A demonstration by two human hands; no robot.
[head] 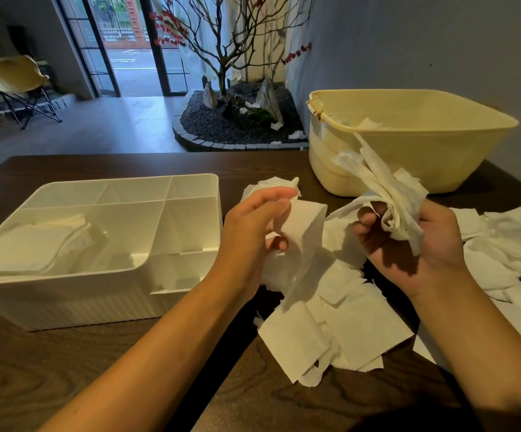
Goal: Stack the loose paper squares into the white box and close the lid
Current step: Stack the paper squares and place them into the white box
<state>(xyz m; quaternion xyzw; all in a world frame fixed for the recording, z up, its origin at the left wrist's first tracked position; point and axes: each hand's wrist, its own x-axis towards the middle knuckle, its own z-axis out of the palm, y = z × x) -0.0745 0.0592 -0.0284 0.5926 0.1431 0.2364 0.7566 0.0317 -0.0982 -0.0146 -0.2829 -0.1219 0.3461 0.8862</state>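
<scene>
Fingers [369, 218] partly hidden by crumpled paper squares [387, 194].

Head-worn wide-angle view, looking forward and down over a dark wood counter [66, 369].

The single camera sits above and behind both forearms, which enter from the bottom edge; the left hand [250, 241] and right hand [415, 244] sit close, near frame centre. The white box [97, 294] lies at near left, the yellow tub [408, 157] at far right against the grey wall. Beyond the counter's far edge the view faces a glass door [128, 42] and an indoor tree bed [237, 120]. Straight edges bow toward the frame's margins.
</scene>
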